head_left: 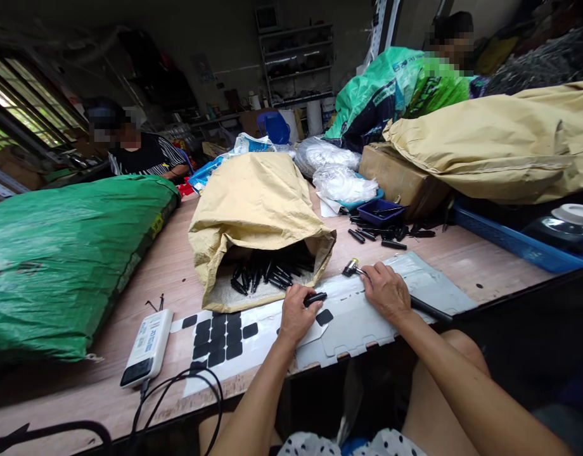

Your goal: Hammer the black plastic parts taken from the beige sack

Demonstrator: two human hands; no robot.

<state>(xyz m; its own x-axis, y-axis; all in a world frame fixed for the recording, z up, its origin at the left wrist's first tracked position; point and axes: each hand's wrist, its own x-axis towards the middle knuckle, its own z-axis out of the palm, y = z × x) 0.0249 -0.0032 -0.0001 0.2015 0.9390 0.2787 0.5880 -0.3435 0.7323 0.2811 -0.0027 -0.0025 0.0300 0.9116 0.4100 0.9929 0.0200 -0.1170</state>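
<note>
My left hand (296, 311) is closed on a short black tube-shaped handle (316, 297), which sticks out to the right past my fingers. Below that hand are black rounded-square stickers (218, 335) on a white sheet. My right hand (387, 291) grips a small hammer (430, 308) whose yellow-tipped head points left. The hammer lies low over a grey plastic board (353, 326). In front of my left hand, a tan paper sack (260, 196) opens toward me, with several black handles (272, 269) spilling at its mouth.
A white power bank (147, 347) with black cables stands at the left, beside a big green sack (68, 259). Loose black pieces lie around a purple tray (381, 212). A blue tray (505, 237) holds a jar at the right. Two people sit across the room.
</note>
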